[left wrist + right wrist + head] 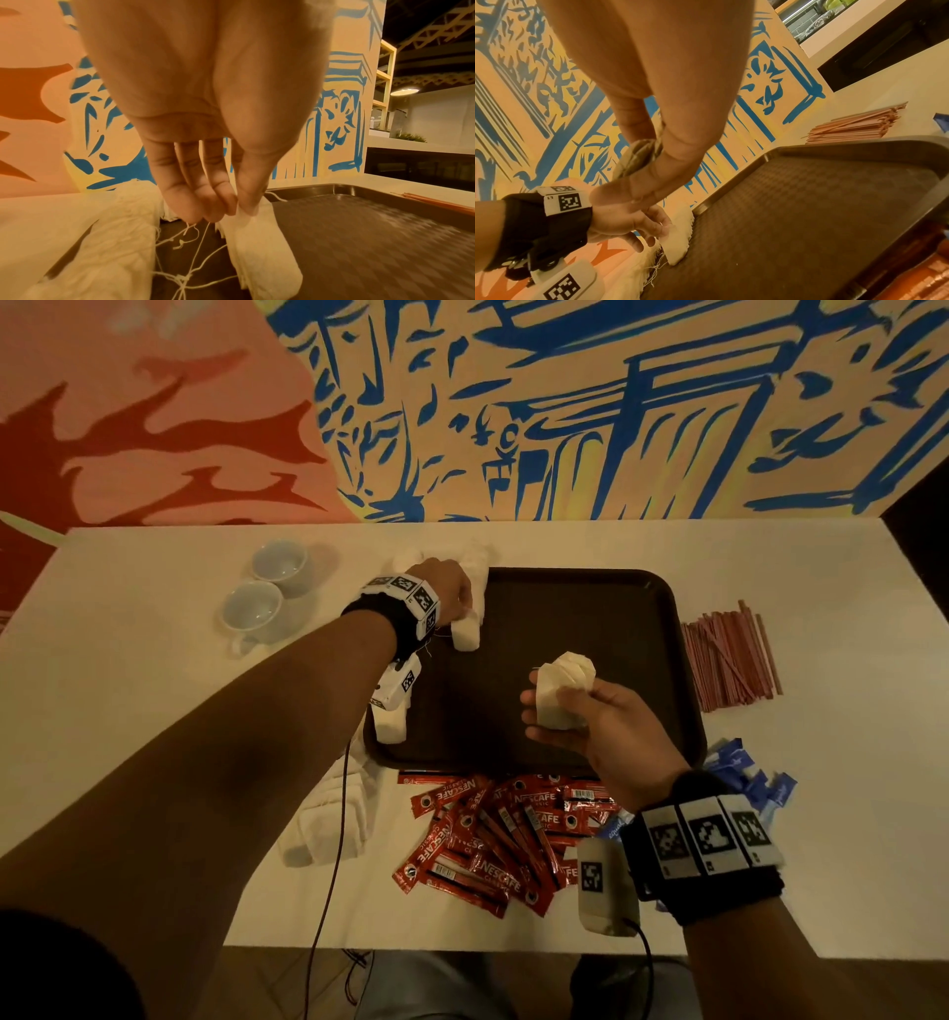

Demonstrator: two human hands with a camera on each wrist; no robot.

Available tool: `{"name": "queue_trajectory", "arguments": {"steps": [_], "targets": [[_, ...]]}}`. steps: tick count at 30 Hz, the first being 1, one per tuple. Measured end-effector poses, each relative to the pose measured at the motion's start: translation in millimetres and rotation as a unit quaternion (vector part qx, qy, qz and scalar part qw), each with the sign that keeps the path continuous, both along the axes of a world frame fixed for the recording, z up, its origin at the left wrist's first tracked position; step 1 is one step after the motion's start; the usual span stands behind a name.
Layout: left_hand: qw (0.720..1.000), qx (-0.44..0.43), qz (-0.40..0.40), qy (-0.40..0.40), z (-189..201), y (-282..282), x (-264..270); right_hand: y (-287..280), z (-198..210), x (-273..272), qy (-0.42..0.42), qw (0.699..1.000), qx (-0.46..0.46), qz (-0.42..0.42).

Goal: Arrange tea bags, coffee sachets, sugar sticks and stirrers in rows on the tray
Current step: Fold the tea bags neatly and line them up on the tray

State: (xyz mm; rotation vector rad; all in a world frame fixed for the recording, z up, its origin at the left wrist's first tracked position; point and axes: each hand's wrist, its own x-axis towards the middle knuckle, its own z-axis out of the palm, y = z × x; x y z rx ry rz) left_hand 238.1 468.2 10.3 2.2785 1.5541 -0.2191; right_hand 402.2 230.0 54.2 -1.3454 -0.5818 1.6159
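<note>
At the bottom of the head view I see the red coffee sachets (493, 834) lying in a loose heap on the white tabletop (128, 711), just under the lower rim of the tray. To the left of them, partly under my left forearm, there is a pile of tea bags (328, 824). At the lower right, the blue sugar sticks (744, 767) show behind my right wrist.

A little higher, my right hand (585, 716) hovers over the dark brown tray (642, 608), near its middle. Its fingers (639, 121) are curled around a small bundle of tea bags (562, 690), so this hand is gripping them.

On the right side of the frame the pink stirrers (729, 660) lie in a bundle on the tabletop, just beside the right rim of the tray.

Further up, my left hand (447, 593) is at the upper left corner of the tray. In the left wrist view its fingertips (221, 205) pinch the top edge of one tea bag (259, 253), which rests on the tray floor close to the left rim. Other tea bags lie along this rim, with thin white strings (185, 243) tangled between them.

At the upper left of the tabletop two white cups (267, 593) stand touching each other. Behind the tabletop there is a painted wall (565, 403) in orange and blue.
</note>
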Motion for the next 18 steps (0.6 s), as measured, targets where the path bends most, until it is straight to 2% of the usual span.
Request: {"name": "queue_trajectory", "arguments": {"steps": [5,11,15,18], "targets": [[1.000,0.007,0.002,0.011,-3,1,0,0,0,0,0.002,1.000,0.004,0.004],[0.997,0.044,0.044,-0.035,14,-7,-7,0,4,-3,0.001,1.000,0.008,-0.006],[0.984,0.053,0.080,-0.151,47,-40,-16,-9,9,-8,0.016,0.999,0.018,-0.027],[0.957,0.011,0.096,-0.274,76,-87,-28,-20,13,-11,0.016,0.999,0.024,-0.030]]}}
